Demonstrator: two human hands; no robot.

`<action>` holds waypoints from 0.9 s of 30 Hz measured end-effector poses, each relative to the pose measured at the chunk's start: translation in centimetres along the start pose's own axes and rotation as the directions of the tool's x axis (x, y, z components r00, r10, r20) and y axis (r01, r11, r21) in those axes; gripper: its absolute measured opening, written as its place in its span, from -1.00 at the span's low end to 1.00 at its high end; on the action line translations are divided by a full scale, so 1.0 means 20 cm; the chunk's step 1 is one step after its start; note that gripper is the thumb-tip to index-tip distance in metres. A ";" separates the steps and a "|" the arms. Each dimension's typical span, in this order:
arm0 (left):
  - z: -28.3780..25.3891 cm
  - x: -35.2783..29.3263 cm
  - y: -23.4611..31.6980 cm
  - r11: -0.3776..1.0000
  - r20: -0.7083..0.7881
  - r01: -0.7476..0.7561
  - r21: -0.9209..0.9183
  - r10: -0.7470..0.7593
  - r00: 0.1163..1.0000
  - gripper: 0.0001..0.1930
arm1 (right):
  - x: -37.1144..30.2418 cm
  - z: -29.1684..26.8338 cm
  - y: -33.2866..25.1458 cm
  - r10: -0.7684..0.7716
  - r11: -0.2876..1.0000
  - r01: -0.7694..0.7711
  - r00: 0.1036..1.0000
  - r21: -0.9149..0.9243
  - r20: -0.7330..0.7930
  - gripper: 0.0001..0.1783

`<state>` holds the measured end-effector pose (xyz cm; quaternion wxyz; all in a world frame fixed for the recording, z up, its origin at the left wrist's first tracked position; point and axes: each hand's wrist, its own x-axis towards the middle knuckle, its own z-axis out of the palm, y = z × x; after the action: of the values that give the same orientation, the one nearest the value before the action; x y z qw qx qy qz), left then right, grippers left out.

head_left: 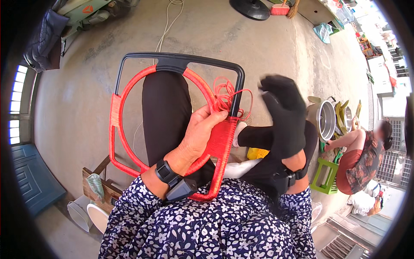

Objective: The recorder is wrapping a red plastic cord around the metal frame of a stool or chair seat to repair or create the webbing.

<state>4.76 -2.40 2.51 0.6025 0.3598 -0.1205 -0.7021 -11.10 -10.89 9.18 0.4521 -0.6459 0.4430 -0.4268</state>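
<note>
A black frame with rounded corners and a ring inside it rests on my lap and leans over my left knee. Red cord is wound tightly around most of the ring and the lower frame. The top bar and upper sides are bare black. My left hand is closed on the frame's right side, thumb over the red winding. Loose loops of red cord bunch just above that thumb. My right hand, in a black glove, is raised to the right of the frame. Motion blurs its fingers, so their grip is unclear.
A person sits low at the right, near a metal pot and a green stool. Behind my left elbow are a wooden stool and a white bucket. A pale cable crosses the concrete floor.
</note>
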 end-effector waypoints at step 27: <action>-0.01 -0.01 0.01 0.990 0.054 0.079 0.119 -0.086 0.995 -0.80 | -0.18 -0.16 0.14 0.487 0.840 -0.323 0.802 -0.435 0.346 -0.76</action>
<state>5.09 -2.27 2.47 0.5470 0.3785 -0.1640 -0.7284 -15.58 -8.66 6.75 0.4984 -0.6844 0.5272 -0.0723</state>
